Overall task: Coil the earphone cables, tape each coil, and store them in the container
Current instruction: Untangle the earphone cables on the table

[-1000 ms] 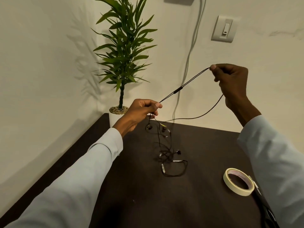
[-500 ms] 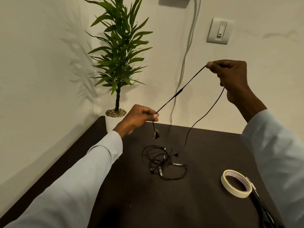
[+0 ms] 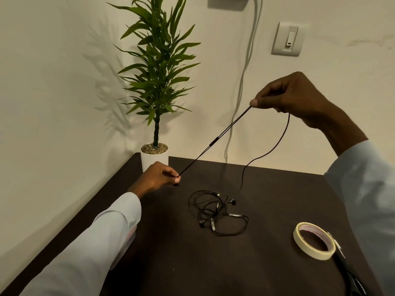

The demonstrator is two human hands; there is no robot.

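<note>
Two things lie nearest on the dark table [image 3: 171, 263]: a roll of masking tape [image 3: 314, 241] at the right and, farther in, a loose tangle of earphones [image 3: 215, 212]. Beyond them the left hand [image 3: 157, 177] pinches one end of a black earphone cable [image 3: 213, 142], pulled taut up to the raised right hand [image 3: 292, 97], whose fingers are closed on it; the slack tail hangs toward the table. Farthest back, a potted plant [image 3: 156, 82] stands in the corner.
</note>
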